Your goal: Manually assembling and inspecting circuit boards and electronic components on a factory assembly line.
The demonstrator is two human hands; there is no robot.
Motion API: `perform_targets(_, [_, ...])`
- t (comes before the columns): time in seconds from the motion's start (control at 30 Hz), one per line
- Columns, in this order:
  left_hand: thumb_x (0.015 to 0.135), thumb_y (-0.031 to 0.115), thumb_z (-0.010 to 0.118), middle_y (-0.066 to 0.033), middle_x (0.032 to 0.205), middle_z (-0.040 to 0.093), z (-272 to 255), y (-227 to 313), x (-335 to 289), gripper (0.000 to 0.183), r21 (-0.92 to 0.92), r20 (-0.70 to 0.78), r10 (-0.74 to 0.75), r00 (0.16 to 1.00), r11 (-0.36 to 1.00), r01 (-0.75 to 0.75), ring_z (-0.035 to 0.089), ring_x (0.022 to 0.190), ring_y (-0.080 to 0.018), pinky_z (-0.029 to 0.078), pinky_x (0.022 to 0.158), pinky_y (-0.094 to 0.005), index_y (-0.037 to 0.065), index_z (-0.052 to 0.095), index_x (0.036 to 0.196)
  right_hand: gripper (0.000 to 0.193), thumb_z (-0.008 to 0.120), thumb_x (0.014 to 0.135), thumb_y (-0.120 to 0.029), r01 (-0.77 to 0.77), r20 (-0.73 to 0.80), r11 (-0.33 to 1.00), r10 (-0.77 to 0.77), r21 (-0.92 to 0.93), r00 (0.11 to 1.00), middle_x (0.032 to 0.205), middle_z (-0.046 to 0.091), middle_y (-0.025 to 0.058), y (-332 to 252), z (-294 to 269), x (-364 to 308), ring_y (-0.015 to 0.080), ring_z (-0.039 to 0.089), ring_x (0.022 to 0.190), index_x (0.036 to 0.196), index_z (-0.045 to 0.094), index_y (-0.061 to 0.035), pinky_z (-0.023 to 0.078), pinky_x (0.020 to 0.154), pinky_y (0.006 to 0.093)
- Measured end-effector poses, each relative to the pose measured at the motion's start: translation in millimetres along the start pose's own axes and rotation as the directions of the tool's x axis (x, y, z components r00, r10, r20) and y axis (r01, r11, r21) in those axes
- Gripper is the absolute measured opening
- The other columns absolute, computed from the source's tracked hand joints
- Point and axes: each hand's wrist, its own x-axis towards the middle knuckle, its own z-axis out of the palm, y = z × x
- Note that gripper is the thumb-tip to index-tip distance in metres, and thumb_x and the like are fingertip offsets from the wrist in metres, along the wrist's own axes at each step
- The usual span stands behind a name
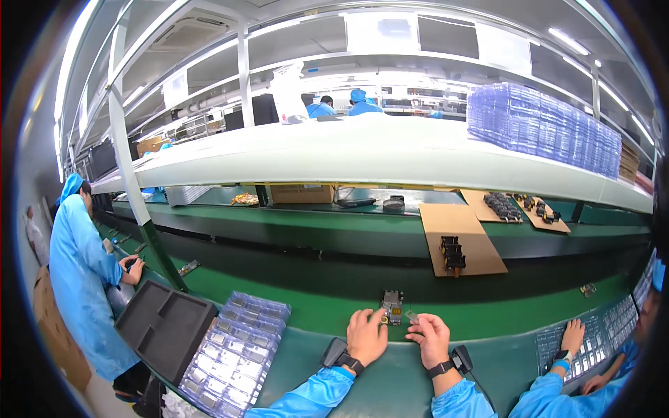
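Note:
A small circuit board [393, 304] with dark and gold parts lies on the green bench in front of me. My left hand [366, 337] is at its lower left edge, with curled fingers gripping it there. Just right of the board, my right hand [431, 338] pinches a small flat greyish piece [412, 318] between thumb and fingertips. The piece is too small to name, and it is apart from the board. Both my wrists wear dark bands with small black boxes.
Left of my hands sit clear plastic trays [237, 348] of small parts and a black foam tray [164, 327]. Cardboard with black parts [453, 256] lies ahead under a white shelf [348, 157]. A co-worker's hand [573, 337] rests over trays at right; another person [87, 265] stands left.

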Motion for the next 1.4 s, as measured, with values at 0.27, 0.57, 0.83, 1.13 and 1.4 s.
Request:
perform_targets(0.27, [0.089,0.038,0.063,-0.0107,0.13,0.061,16,11,6,0.034,0.417,0.162,-0.047,0.986,0.908,-0.025,0.05,0.127,-0.0385,0.034,0.107,-0.0556,0.019,0.073,0.116,0.02,0.064,0.09,0.003,0.092,-0.106,0.975,-0.115,-0.2,0.988,0.089,0.065,0.0088,9,-12,8,0.0126,0.064,0.072,0.108,0.057,0.0024,0.057,0.062,0.0255])
perform_targets(0.57, [0.073,0.025,0.082,-0.006,0.097,0.069,11,1,14,0.032,0.171,0.014,-0.17,0.985,0.971,0.165,0.065,0.094,-0.0289,0.043,0.096,-0.0481,0.009,0.067,0.096,0.029,0.062,0.09,0.004,0.113,-0.088,0.953,-0.143,-0.281,0.986,0.088,0.063,0.0068,8,-3,5,0.0116,0.063,0.073,0.118,0.053,0.0028,0.055,0.063,0.0242])
perform_targets(0.83, [0.085,0.0,0.071,-0.0102,0.113,0.067,-4,-17,23,0.04,-0.657,0.055,-0.486,0.872,0.64,0.398,0.067,0.098,-0.0143,0.054,0.083,-0.0268,0.0,0.056,0.121,0.03,0.064,0.088,0.008,0.099,-0.073,0.972,-0.117,-0.213,0.99,0.092,0.065,0.0081,14,-12,4,0.0133,0.065,0.075,0.117,0.059,0.0062,0.059,0.068,0.0265])
perform_targets(1.13, [0.099,0.009,0.059,-0.0078,0.112,0.067,-39,-13,-18,0.024,-0.851,0.075,-0.541,0.838,0.404,0.336,0.064,0.099,-0.0119,0.052,0.087,-0.026,0.0,0.057,0.12,0.03,0.061,0.089,0.008,0.126,-0.006,0.948,-0.134,-0.293,0.991,0.093,0.065,0.0084,14,-12,1,0.0119,0.063,0.075,0.118,0.058,0.0047,0.056,0.064,0.0244])
perform_targets(1.4, [0.104,0.023,0.05,-0.0049,0.116,0.064,-87,-16,-61,0.027,-0.822,0.401,-0.631,0.664,0.072,0.565,0.062,0.104,-0.0135,0.055,0.084,-0.0372,0.012,0.049,0.129,0.028,0.062,0.088,0.006,0.145,0.033,0.919,-0.143,-0.367,0.989,0.093,0.064,0.0052,11,-10,3,0.0077,0.059,0.074,0.115,0.057,0.0027,0.05,0.063,0.02])
